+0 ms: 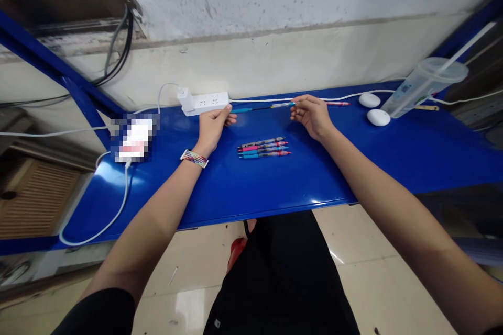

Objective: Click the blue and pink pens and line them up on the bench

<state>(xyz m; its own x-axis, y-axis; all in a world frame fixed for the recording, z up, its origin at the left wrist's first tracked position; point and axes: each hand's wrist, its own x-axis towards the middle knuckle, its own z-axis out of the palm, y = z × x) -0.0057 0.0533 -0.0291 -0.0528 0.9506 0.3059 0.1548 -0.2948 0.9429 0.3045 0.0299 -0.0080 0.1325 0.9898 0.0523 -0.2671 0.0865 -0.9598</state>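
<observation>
Here, our left hand point(212, 128) and right hand point(311, 115) pinch opposite ends of one pen point(259, 109), its long axis running sideways between both grips, near the back of the blue surface point(275, 186).

The person's left hand point(214, 128) and right hand point(312, 115) are ungloved; both forearms are uncovered. The left wrist carries a narrow band point(194, 158), multicoloured in a fine pattern, pale at its ends. A plain black sleeve point(102, 314) covers the left upper arm. A loose black garment point(283, 272) covers the lap, bearing one small light mark point(217, 323), illegible. Red footwear point(236, 251) is partly visible.
</observation>
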